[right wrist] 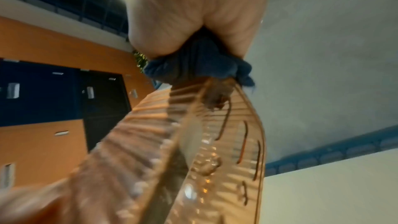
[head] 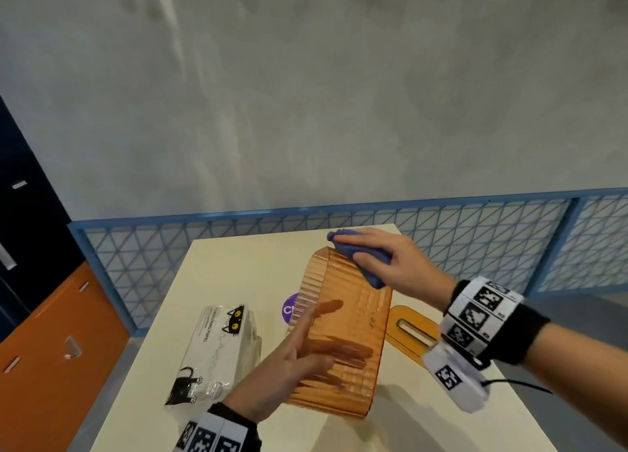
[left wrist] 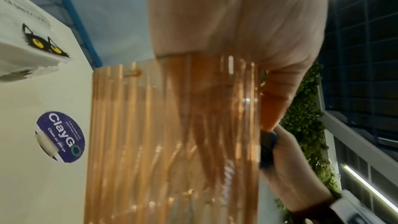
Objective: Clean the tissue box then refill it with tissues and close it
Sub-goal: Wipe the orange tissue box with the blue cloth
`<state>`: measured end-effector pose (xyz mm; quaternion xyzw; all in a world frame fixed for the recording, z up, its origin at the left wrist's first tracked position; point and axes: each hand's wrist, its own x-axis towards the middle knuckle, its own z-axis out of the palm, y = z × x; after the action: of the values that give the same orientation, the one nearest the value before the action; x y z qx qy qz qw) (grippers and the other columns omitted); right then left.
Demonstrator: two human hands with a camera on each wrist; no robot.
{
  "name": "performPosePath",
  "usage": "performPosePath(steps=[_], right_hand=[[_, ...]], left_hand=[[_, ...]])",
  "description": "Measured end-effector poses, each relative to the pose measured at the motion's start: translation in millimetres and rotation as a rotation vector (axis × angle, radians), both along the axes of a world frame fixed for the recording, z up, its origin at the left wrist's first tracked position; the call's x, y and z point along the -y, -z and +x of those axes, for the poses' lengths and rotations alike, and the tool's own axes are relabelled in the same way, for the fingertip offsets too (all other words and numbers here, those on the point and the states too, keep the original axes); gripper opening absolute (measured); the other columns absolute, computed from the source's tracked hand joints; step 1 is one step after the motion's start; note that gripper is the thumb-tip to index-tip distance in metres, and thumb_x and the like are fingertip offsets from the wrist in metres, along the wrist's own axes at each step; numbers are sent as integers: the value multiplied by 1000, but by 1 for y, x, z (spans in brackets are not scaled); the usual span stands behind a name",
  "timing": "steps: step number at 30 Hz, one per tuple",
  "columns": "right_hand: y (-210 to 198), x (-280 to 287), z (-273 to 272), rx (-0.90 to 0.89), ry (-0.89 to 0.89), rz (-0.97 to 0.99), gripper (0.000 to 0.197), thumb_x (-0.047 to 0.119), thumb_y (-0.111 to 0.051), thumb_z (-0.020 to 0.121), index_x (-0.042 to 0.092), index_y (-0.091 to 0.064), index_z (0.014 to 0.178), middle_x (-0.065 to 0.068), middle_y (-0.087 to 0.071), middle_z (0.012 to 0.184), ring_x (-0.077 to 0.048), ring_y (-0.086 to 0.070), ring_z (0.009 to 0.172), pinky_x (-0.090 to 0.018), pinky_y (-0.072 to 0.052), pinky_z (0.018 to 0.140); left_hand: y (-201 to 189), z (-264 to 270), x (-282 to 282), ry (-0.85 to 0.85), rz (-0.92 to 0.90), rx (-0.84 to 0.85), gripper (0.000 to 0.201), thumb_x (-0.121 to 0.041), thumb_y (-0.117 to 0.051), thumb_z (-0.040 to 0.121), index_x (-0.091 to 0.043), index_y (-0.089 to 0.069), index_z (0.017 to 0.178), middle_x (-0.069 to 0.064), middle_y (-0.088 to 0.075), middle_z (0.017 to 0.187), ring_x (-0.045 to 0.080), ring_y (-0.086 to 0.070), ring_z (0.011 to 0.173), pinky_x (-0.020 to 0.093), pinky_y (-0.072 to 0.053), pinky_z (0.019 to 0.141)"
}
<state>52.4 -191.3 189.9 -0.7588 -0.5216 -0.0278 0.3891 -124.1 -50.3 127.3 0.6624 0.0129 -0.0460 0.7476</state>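
Cream table (head: 238, 264): wiping ribbed amber plastic tissue box (head: 353, 319).
Right hand (head: 397, 261) clamps blue cloth (head: 372, 276); left hand (head: 272, 383) pinches its wall; inside likely next.

Tissue pack (head: 217, 349) left of box (head: 353, 298), lid (head: 418, 319) right; bare table (head: 424, 428) nearer.

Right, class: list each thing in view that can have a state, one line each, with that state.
tissue box: open, lid off, empty, tilted up in the hands
lid: off, lying flat on the table beside the box
tissue pack: lying on the table, in its wrapper
cloth: bunched, pressed on the box's far end
left hand: holds the box
right hand: grips the cloth
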Motion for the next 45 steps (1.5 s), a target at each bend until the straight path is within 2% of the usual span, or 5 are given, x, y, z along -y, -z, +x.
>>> performPosePath(steps=[10,17,27,36,45], right_hand=[[40,-1,-63,614,-389,-108,36,21,-47,96,21,-56,131,-2,-48,143,-19,-36,139,-18,-22,117],[10,-18,-4,-251,-212,-209,34,19,-51,96,32,-55,126,12,-57,127,2,-55,109,-20,-45,94],[10,-28,-31,-216,-257,-38,34,19,-52,94,30,-56,126,18,-58,119,7,-56,105,-10,-44,88],[52,-23,28,-925,-120,-399,32,35,-55,88,5,-59,75,-24,-51,69,-31,-48,58,-26,-38,55],[118,35,34,-382,217,-836,29,19,-45,92,4,-66,79,-7,-70,84,-23,-61,73,-24,-44,66]], left_hand=[[8,-1,-8,-213,48,82,26,-12,-59,87,-21,-58,112,-1,-76,92,14,-71,85,22,-56,69],[1,-10,-10,-84,54,209,20,-7,-49,91,0,-49,111,3,-72,112,24,-71,97,22,-54,80],[-3,-11,-10,-127,244,254,24,-8,-53,91,-9,-55,115,-8,-71,111,8,-68,101,19,-53,84],[-2,-8,-5,9,573,301,22,2,-48,94,-10,-64,103,-21,-71,102,-3,-65,98,9,-48,83],[45,57,-6,32,1049,229,12,-13,-48,95,-14,-59,100,-9,-70,108,8,-65,101,33,-54,86]])
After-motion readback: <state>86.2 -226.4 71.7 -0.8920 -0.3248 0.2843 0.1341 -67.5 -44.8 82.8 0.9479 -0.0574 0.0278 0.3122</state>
